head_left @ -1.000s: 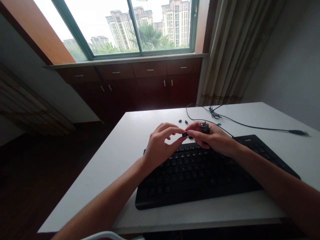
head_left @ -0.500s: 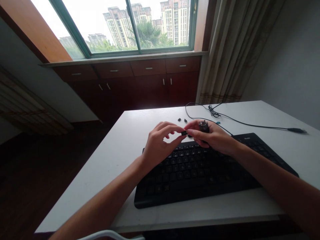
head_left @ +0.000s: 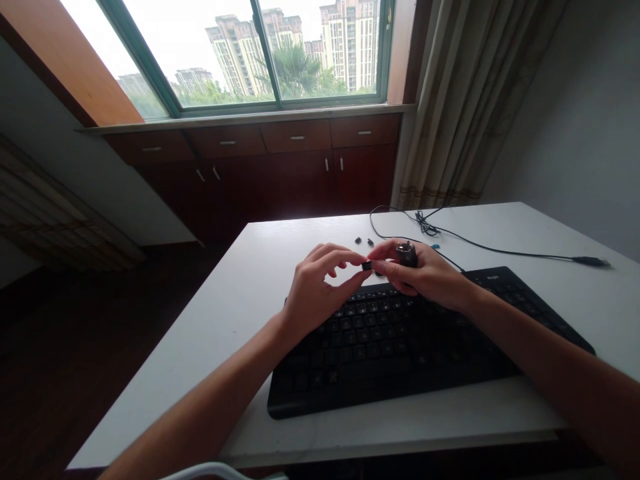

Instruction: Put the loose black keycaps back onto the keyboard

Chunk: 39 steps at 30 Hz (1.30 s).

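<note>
Between my left hand (head_left: 325, 273) and the fingertips of my right hand (head_left: 425, 273) is a small black keycap (head_left: 367, 265). Thumb and fingers of the left hand pinch it from the left, and the right fingertips touch its right side. Tucked in the right hand is a short dark object (head_left: 407, 255) with a shiny, pronged upper end; its kind is unclear. Below both hands lies a black keyboard (head_left: 380, 350), partly covered by the right forearm. Another small dark piece (head_left: 379, 273) shows just under the right fingers.
Two small black pieces, one a keycap-like bit (head_left: 358, 240), lie on the white table (head_left: 210, 320) beyond my hands. A bundled black cable (head_left: 425, 223) runs across the back to a plug (head_left: 590, 261) at the right. A white curved bar (head_left: 205, 469) shows at the bottom edge.
The keycap has turned slightly between my fingertips, so more of its face shows. Both hands stay almost in place; the view has shifted very slightly.
</note>
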{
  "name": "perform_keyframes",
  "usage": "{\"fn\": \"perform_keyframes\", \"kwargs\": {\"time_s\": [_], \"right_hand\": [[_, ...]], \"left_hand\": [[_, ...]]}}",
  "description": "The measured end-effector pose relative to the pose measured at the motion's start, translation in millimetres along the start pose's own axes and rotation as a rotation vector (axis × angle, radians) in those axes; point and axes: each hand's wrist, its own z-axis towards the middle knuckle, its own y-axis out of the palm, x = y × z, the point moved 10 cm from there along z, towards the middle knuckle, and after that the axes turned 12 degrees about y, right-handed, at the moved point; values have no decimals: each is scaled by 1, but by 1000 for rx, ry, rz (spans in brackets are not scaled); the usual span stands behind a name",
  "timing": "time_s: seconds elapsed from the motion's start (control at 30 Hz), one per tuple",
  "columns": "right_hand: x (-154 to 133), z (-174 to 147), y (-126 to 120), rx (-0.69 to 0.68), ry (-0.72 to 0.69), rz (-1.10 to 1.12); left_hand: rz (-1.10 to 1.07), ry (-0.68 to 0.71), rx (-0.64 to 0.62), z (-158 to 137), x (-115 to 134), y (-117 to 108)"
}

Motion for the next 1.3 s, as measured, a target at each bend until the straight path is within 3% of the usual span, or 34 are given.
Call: {"fn": "perform_keyframes", "kwargs": {"time_s": [0.33, 0.63, 0.77, 1.0, 1.17, 1.3], "right_hand": [[-4, -3, 0, -3, -8, -34], [-15, -5, -12, 94, -77, -141], [-21, -9, -37, 99, -52, -114], [-27, -22, -113, 337, -11, -403], [-17, -31, -126, 254, -24, -645], [-3, -41, -134, 218, 13, -694]], "left_hand": [[-1, -10, 13, 0, -1, -1], [-6, -20, -15, 0, -1, 1], [-4, -23, -44, -1, -3, 4], [17, -37, -225, -11, -11, 28], [35, -65, -324, -17, -14, 38], [55, -20, -367, -16, -9, 40]]}}
